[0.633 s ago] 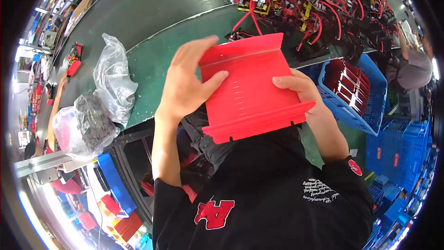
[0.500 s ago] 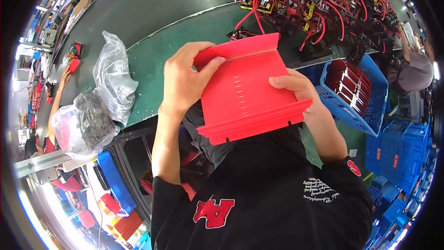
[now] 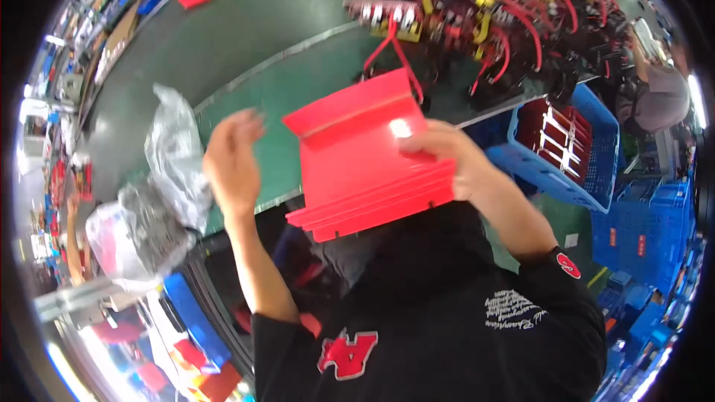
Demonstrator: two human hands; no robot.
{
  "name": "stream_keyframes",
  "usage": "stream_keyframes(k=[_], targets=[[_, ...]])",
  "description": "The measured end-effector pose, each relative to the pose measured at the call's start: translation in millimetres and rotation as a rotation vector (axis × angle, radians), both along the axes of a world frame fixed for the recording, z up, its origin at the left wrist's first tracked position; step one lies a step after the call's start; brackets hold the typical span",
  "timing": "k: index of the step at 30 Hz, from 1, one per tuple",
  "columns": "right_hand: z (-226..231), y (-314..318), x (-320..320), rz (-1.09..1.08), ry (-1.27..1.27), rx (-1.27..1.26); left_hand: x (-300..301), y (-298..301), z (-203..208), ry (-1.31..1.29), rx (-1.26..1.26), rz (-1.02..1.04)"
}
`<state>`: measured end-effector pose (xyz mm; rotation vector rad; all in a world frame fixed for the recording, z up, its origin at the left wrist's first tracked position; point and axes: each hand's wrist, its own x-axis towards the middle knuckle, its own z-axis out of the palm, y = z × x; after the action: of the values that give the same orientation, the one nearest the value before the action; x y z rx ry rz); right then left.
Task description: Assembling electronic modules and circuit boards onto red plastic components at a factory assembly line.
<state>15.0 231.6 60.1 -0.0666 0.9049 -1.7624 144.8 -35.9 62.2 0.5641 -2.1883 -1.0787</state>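
Several nested red folded sheets [image 3: 357, 156], with upturned flanges along the far and near edges, are held in front of my body above the bench edge. My right hand [image 3: 447, 152] grips their right side, thumb on the upper face and fingers underneath. My left hand [image 3: 232, 167] is off the sheets, to their left, with nothing seen in it; its fingers look loosely extended, though motion blurs the tips. Beside that hand on the green bench lies a crumpled clear plastic bag [image 3: 175, 156]. A bright reflection shows near my right thumb.
Red circuit boards [image 3: 484, 22] with red wires and black parts are heaped at the far right. A blue crate [image 3: 599, 149] holding dark red boards stands at right, near more blue crates [image 3: 648, 231]. A bag of grey pieces [image 3: 145, 231] sits at left. Other people work nearby.
My left hand has let go of the sheets and moved left. The sheets, still in my right hand, have shifted left and tilted. The surroundings shift slightly in view.
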Motion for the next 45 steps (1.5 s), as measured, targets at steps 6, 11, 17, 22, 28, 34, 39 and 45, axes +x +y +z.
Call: stream_keyframes(k=[6, 11, 17, 22, 28, 34, 39, 45], targets=[[-43, -86, -7, 0.006, 0.573, 0.071, 42, -9, 24, -0.132, -0.471, 0.055], [-47, -126, -13, 0.306, 0.970, 0.330, 22, 29, -25, -0.289, -0.721, -0.271], [70, -93, -84, 0.389, 1.919, 0.394, 11, 22, -68, -0.186, -0.686, -0.159], [113, -131, -324, 0.023, 2.312, 1.070, 3, 12, -74, -0.252, -0.811, -0.116], [25, -97, -521, 0.778, 1.954, 1.714, -8, 12, -90, -0.466, -0.935, 0.086], [-16, -76, -577, 0.336, 0.870, 1.783, 1, 10, -111, -0.353, -0.937, 0.146], [6, -107, -552, 0.374, 1.264, 1.525, 5, 7, -105, -0.108, -0.600, 0.146], [63, -146, -513, 0.115, 2.495, 1.133, -13, 4, -78, 0.040, -0.674, 0.211]])
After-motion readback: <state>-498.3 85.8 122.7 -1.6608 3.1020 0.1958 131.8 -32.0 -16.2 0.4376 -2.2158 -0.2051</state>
